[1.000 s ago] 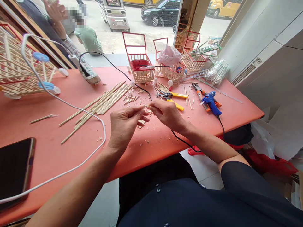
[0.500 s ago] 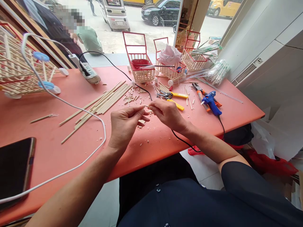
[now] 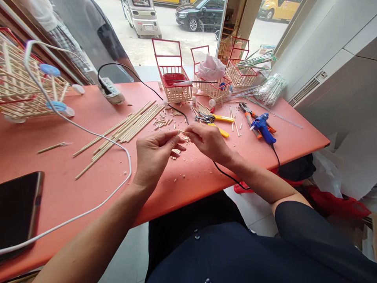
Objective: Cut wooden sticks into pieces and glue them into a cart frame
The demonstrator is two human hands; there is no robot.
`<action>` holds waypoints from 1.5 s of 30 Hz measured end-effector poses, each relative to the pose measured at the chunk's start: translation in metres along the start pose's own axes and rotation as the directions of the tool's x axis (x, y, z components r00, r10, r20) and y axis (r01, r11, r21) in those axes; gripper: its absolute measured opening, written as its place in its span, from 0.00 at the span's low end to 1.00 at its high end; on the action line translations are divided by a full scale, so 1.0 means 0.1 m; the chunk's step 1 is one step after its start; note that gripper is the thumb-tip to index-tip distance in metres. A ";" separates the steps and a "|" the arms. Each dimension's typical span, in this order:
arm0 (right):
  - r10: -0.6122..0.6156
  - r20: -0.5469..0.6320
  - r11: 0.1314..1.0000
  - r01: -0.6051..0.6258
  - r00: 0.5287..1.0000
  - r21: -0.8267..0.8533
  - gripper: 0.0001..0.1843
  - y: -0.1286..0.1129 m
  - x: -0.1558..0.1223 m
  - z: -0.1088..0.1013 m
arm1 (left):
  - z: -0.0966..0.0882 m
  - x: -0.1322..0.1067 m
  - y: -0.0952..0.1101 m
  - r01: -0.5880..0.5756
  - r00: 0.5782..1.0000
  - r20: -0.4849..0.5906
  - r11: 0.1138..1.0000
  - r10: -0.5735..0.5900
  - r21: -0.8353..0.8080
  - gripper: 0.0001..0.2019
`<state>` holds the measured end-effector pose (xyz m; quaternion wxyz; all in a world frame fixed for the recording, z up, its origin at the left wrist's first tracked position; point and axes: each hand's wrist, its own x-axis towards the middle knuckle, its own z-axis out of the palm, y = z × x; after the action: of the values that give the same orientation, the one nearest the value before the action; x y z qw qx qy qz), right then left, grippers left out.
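Note:
My left hand (image 3: pixel 157 155) pinches a short piece of thin wooden stick (image 3: pixel 178 133) between thumb and forefinger. Facing it, my right hand (image 3: pixel 207 142) is closed in a pinch at what looks like the other end of the small piece; the fingertips hide most of it. Both hands hover over the table's middle. Below them lie short cut stick pieces (image 3: pixel 176 153) and pale crumbs. Long wooden sticks (image 3: pixel 129 131) lie in a bundle to the left. Just beyond my right hand rest yellow-handled wire strippers (image 3: pixel 219 118), with more sticks beside them.
On the pink table (image 3: pixel 206 173), a blue glue gun (image 3: pixel 263 127) and orange-handled pliers (image 3: pixel 246 114) lie right. Small stick-built carts (image 3: pixel 176 93) stand at the back. A white cable (image 3: pixel 129 157) curves past a phone (image 3: pixel 19 208) and power strip (image 3: pixel 112 94) on the left.
The small stick piece between my fingertips now stands more upright and shows slightly more. My hands have barely moved. Outside the window, people have shifted position.

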<state>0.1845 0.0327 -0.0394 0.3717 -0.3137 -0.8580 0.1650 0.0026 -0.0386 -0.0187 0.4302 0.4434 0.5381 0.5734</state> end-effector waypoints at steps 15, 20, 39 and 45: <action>-0.032 -0.016 0.999 0.032 0.999 -0.018 0.18 0.00 0.00 0.01 | 0.00 0.00 -0.01 -0.022 1.000 -0.006 1.000 0.021 -0.008 0.11; -0.022 -0.011 1.000 0.022 1.000 -0.010 0.17 0.01 0.00 0.01 | 0.00 0.00 -0.01 -0.028 1.000 -0.003 0.999 0.028 0.028 0.11; -0.037 -0.022 0.999 0.037 0.999 0.016 0.18 0.03 0.00 0.02 | 0.00 0.01 -0.04 -0.040 0.999 -0.011 0.999 0.040 0.031 0.11; -0.054 -0.030 0.998 0.055 0.998 0.025 0.18 0.02 0.00 0.01 | 0.00 0.02 -0.05 -0.042 0.999 -0.011 0.999 0.042 0.031 0.11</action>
<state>0.1844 0.0339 -0.0416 0.3928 -0.2878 -0.8585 0.1609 0.0021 -0.0369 -0.0239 0.4081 0.4580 0.5398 0.5764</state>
